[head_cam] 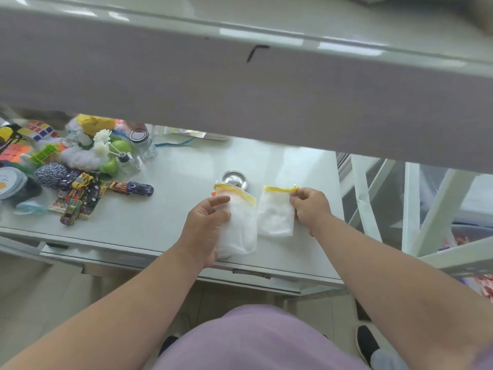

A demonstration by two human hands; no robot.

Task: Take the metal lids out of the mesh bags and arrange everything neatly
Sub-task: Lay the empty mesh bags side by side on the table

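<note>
Metal lid [234, 179]: one round, shiny lid lies bare on the white table [186, 166], just behind the two mesh bags and touching or nearly touching the yellow rim of the left one; neither hand is on it. At the far left of the table sits a loose heap of items: puzzle cubes [40, 129], a ball of blue-and-white twine [50, 174], toy cars [80, 196], with one dark blue toy car [133, 188] lying apart at the heap's right edge, white artificial flowers [102, 142] and a small glass jar [142, 144] standing upright behind them. Right of centre, the left mesh bag [240, 225] lies flat near the table's front edge, yellow drawstring hem pointing away from the person. The left hand [206, 225] rests on this bag's left side, fingers loosely curled and spread, pressing or steadying the fabric rather than pinching it; whether the bag holds anything cannot be determined. Just beside it, with a narrow gap between, lies the right mesh bag [276, 214], smaller and flat. The right hand [310, 206] is at this bag's right edge, thumb and forefinger closed together on the yellow hem at its upper right corner. A grey shelf edge [240, 89] overhangs the rear of the table.
</note>
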